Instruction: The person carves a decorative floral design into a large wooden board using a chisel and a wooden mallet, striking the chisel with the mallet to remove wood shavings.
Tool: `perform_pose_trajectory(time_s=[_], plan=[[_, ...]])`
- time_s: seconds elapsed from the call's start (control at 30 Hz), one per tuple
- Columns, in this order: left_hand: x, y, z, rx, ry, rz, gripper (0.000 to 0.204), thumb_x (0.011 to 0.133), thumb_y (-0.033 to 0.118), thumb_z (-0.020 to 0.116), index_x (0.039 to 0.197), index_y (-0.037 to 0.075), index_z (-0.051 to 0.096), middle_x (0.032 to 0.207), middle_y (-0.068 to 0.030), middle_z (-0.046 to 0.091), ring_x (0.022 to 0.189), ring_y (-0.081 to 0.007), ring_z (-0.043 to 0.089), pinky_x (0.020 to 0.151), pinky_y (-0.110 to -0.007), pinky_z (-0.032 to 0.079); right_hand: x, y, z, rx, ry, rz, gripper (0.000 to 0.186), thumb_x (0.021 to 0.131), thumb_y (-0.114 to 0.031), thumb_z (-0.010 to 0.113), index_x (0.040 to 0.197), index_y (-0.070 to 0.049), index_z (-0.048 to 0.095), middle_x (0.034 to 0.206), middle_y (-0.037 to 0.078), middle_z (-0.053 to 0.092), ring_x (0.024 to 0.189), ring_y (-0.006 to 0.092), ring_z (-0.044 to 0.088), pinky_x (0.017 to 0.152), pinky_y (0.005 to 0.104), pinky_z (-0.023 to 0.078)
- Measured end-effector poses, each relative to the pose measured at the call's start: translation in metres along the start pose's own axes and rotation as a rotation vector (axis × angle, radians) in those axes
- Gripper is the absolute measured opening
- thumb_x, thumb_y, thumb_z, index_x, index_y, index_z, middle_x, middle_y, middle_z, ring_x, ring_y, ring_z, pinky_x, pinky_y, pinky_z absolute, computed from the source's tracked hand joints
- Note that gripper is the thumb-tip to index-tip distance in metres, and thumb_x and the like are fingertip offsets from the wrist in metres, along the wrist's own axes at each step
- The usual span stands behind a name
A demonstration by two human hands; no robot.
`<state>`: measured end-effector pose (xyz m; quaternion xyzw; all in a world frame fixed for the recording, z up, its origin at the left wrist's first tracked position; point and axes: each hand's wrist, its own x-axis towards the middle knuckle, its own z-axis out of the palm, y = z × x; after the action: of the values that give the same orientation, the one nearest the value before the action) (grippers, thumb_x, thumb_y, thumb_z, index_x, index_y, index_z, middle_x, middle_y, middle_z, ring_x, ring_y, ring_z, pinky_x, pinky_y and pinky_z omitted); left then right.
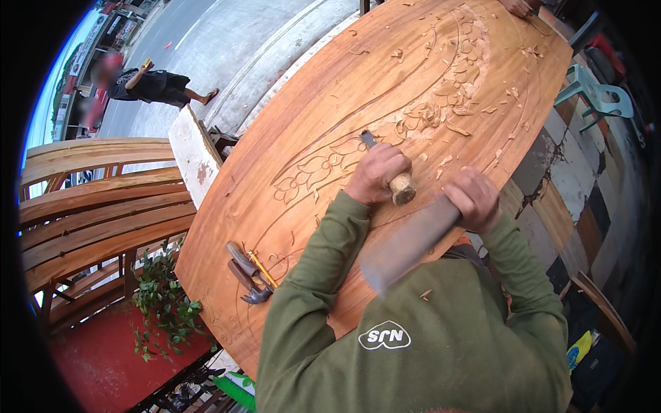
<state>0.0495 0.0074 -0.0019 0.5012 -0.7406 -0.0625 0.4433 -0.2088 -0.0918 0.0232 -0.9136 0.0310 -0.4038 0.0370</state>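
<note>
One chisel (402, 188) is gripped mid-frame by the curled left hand (378, 173); what seems a mallet (413, 241), blurred, by the clenched right hand (474, 198).

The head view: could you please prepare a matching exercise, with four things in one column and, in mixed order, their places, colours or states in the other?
Things
1. chisel
2. block
3. plastic chair
4. leafy plant

Descriptions
A. pale green, on the tiled floor
B. gripped in the left hand
C. at lower left, beside the carved panel
D. blurred, held in the right hand

Right pairs: 1-B, 2-D, 3-A, 4-C
</note>
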Motion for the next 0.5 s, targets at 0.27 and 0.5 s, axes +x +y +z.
perform_pose_trajectory(time_s=[0.27,0.5], plan=[[-0.001,-0.001,-0.006,-0.008,-0.027,0.001,0.022,0.076,0.013,0.082,0.088,0.010,0.064,0.080,-0.0082,0.057,0.075,-0.0296,0.059,0.066,-0.042,0.047,0.013,-0.002,-0.002,0.029,0.055,-0.015,0.056,0.079,-0.013,0.080,0.128,-0.011,0.055,0.102,0.010,0.065,0.085,0.0313,0.069,0.072,0.0435,0.059],[-0.004,-0.001,-0.008,0.014,-0.060,-0.003,0.020,0.079,0.014,0.082,0.087,0.010,0.064,0.080,-0.0078,0.058,0.075,-0.0287,0.060,0.067,-0.041,0.048,0.015,-0.003,-0.002,0.032,0.008,-0.054,0.053,0.081,-0.012,0.078,0.129,-0.010,0.055,0.102,0.010,0.064,0.081,0.0290,0.069,0.072,0.0431,0.059]])
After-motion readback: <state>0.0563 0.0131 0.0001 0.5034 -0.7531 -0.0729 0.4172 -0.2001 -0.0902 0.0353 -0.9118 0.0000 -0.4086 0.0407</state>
